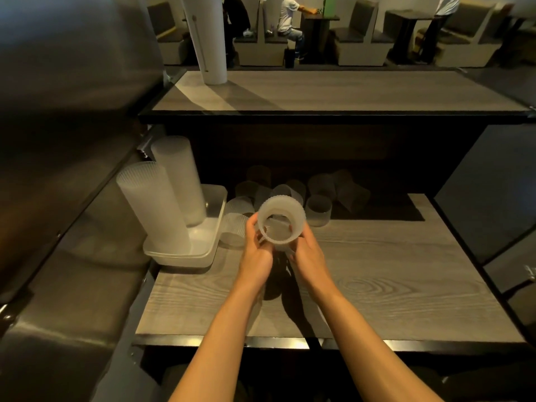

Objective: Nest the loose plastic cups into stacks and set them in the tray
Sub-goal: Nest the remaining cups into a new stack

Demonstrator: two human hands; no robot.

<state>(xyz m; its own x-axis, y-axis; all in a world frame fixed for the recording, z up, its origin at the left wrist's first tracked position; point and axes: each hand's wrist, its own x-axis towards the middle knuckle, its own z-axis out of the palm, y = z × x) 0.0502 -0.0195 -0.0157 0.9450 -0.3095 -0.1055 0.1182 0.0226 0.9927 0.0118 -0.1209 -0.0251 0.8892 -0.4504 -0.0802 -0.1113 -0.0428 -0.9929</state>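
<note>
Both my hands grip a short stack of frosted plastic cups (280, 216), its open mouth facing me, above the wooden table. My left hand (257, 250) wraps its left side and my right hand (308, 253) wraps its right side. A clear plastic tray (203, 253) stands at the table's left edge and holds two tall stacks of nested cups (156, 204), (181, 178). Several loose cups (319, 209) stand and lie behind my hands, under the upper shelf, and one ribbed cup (233, 230) lies between the tray and my left hand.
A wooden upper shelf (333, 94) overhangs the back of the table, with a white column (207, 39) standing on it. A steel surface (66, 111) runs along the left. Bare table wood (391, 271) lies to the right. People sit at booths far behind.
</note>
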